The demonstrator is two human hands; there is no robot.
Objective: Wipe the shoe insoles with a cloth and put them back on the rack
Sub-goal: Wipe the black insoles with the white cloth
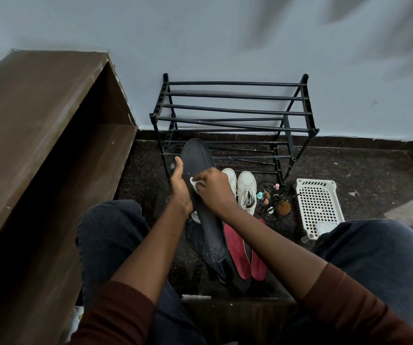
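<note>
The black rack (233,120) is standing against the wall. Just in front of it I am holding a dark insole (196,155), toe toward the rack, my left hand (180,189) gripping its edge and my right hand (214,189) pinching a small white cloth (193,183) against its face.

There are two hands: one left hand (179,188) and one right hand (213,189). There is one cloth (193,181), one rack (235,96) and one basket (316,181). I count two white shoes (246,188), two red insoles (234,247), two little bottles (259,195) and one brush (283,207). One dark insole (196,158) is on top, with more dark ones under it — how many is hard to tell.
</note>
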